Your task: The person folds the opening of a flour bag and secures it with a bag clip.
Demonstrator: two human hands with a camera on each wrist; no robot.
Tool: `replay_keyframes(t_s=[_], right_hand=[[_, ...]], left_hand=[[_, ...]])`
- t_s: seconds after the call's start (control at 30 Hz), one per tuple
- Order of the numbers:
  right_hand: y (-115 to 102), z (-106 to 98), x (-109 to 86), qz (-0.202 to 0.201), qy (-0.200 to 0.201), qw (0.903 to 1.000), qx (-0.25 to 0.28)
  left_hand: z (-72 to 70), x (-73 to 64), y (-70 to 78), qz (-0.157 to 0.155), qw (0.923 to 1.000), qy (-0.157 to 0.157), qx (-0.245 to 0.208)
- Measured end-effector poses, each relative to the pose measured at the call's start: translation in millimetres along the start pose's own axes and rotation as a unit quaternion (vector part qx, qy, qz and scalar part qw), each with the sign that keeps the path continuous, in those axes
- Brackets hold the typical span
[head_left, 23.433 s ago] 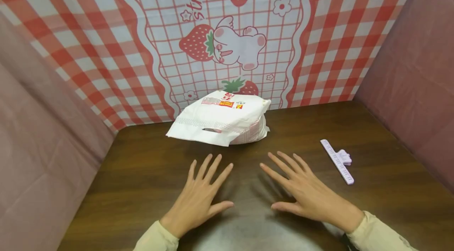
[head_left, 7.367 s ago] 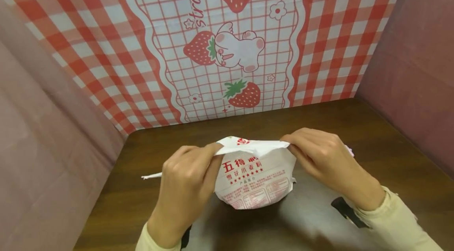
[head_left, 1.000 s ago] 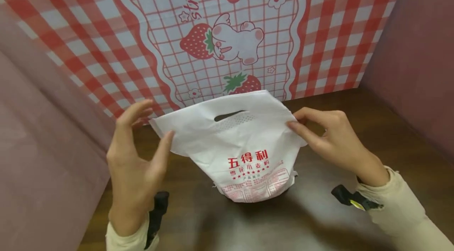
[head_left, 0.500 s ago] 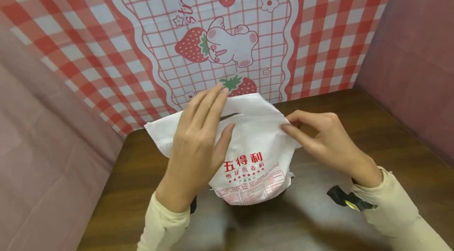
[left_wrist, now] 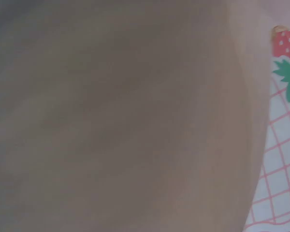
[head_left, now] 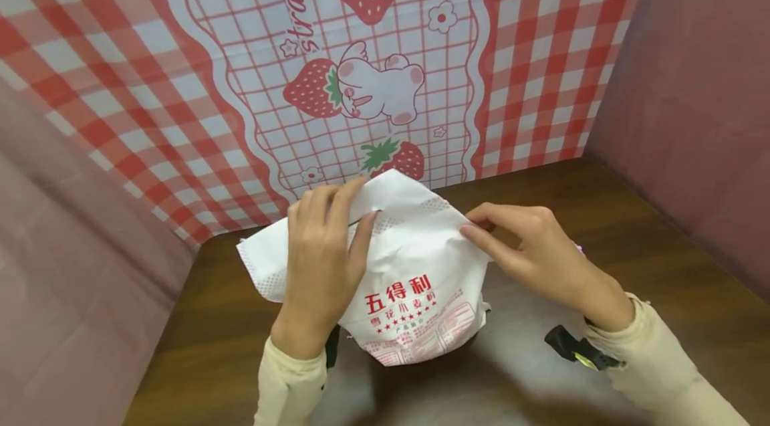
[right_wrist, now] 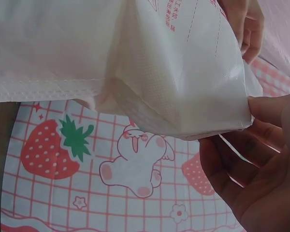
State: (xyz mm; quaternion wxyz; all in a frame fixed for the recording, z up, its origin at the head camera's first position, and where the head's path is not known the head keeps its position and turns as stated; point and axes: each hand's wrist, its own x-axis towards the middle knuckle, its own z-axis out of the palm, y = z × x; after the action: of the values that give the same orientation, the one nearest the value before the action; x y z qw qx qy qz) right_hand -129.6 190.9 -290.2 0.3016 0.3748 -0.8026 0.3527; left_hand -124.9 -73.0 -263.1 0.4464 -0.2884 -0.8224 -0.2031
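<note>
A white flour bag with red printing stands on the table in the head view, its top band folded and slanting down to the left. My left hand grips this band by the handle slot, thumb in front and fingers over the far side. On the bag's right upper edge, my right hand pinches the material between thumb and fingers. The right wrist view shows that right hand holding a corner of the bag. A blurred surface fills most of the left wrist view.
Behind the bag rises a red-and-white checked cloth with strawberry prints. Pinkish fabric walls flank the dark wooden table. A sliver of the light purple clip shows behind my right hand.
My left hand has come from beside the bag's left corner onto its top band and grips it. The band has tilted and folded lower. The right hand keeps its pinch on the right edge.
</note>
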Motion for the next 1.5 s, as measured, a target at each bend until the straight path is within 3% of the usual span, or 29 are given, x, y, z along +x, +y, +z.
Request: replay_keyframes(t_s=[0.3, 0.87, 1.07, 1.3, 1.5], right_hand=[[-6, 3, -0.8, 0.002, -0.005, 0.9997, -0.022], [-5, -11, -1.3, -0.04, -0.04, 0.9951, -0.081], [-10, -17, -2.3, -0.001, -0.081, 0.9847, -0.154], [-9, -20, -1.7, 0.03, -0.1, 0.9798, -0.171], [1, -18, -1.0, 0.016, -0.072, 0.9869, -0.143]], left_hand=[[-4.2, -2.5, -6.5, -0.006, 0.9979, 0.028, -0.058], [-5.7, 3.0, -7.2, -0.001, 0.992, 0.116, -0.05], [-5.4, 2.6, -9.1, 0.006, 0.9869, 0.151, -0.056], [-4.2, 2.6, -12.9, -0.005, 0.9867, 0.149, -0.065], [-6.0, 2.4, -16.4, -0.017, 0.9888, 0.133, -0.065]])
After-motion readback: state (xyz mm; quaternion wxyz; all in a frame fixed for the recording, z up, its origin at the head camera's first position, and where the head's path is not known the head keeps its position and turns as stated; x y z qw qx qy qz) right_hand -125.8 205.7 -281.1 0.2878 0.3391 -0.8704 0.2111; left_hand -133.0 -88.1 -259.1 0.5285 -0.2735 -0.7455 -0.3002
